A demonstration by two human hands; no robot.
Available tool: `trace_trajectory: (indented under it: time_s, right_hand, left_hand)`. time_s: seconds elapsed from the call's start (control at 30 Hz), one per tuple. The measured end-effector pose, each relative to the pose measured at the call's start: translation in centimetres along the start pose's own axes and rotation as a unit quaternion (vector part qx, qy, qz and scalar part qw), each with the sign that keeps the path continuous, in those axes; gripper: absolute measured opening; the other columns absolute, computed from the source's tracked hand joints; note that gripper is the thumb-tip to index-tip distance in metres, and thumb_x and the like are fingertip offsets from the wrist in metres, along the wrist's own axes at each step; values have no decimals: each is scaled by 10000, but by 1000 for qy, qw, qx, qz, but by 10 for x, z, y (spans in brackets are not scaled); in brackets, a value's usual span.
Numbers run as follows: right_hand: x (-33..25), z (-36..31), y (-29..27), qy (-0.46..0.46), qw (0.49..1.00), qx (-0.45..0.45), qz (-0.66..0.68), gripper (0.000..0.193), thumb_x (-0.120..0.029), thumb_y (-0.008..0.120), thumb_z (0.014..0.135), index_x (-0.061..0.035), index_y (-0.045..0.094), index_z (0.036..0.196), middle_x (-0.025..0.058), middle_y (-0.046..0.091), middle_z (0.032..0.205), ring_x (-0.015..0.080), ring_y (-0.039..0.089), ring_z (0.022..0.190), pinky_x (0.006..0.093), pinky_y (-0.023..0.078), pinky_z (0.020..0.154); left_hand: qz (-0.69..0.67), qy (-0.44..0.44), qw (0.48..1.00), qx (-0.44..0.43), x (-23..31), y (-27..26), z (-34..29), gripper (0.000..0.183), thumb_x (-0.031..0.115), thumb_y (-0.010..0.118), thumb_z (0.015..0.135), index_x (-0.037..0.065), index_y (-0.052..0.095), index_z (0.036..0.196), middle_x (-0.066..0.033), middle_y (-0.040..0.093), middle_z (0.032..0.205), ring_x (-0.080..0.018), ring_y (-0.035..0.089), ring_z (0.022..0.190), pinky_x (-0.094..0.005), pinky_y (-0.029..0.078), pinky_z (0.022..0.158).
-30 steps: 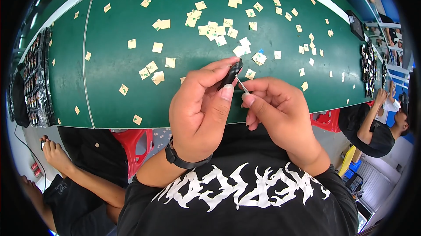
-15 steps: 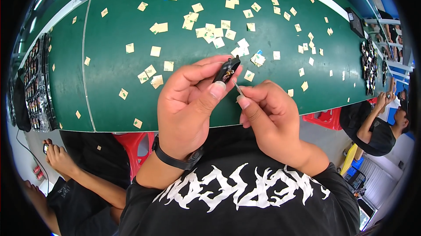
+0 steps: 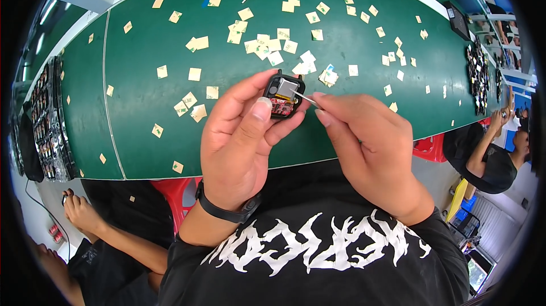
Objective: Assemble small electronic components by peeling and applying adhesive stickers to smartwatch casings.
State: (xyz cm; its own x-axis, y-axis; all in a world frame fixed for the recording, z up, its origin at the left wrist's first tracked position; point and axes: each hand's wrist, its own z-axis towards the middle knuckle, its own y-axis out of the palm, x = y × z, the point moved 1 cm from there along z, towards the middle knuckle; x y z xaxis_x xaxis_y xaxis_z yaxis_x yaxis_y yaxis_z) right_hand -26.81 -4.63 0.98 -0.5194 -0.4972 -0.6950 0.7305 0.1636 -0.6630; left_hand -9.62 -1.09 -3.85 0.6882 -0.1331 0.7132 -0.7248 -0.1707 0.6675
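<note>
Black case [image 3: 301, 86] gripped by left hand [image 3: 240, 130] holds silver block [image 3: 285, 89], red board [image 3: 282, 107]; right hand [image 3: 372, 141] pinches tool [image 3: 306, 99].

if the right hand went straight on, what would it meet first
Likely the open black device in the left hand; the thin metal tool in the right hand seems to reach its silver part, though depth is unclear.

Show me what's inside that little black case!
The black case holds a silver-grey block and a red circuit board. The left hand covers the case's lower-left corner with its thumb; what's under the block is hidden.
</note>
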Motion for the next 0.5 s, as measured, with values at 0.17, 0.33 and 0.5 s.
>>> trace_trajectory:
  time_s: [0.17,0.33,0.5]
  right_hand:
    - [-2,3,2,-28,997,23,-65,261,85,714,806,39,693,1063,155,699,866,302,691,705,361,544,592]
    - [1,4,1,-56,993,22,-99,279,84,713,780,44,689,1056,144,693,847,297,687,695,360,542,581]
    - [4,8,-3,-69,994,-12,-90,235,66,696,780,29,687,1013,126,680,814,286,673,661,368,528,548]
  left_hand:
    - [-11,-37,999,-8,3,-2,-1,405,147,502,1054,-58,473,1402,-292,590,1327,-369,676,1141,-396,601,961]
    - [36,-15,999,-3,0,4,-2,394,145,485,1061,-59,483,1399,-276,609,1308,-365,686,1122,-392,610,943]
    - [24,1,999,-26,-2,0,-2,364,125,479,1075,-50,503,1393,-181,635,1277,-311,688,1112,-384,597,940]
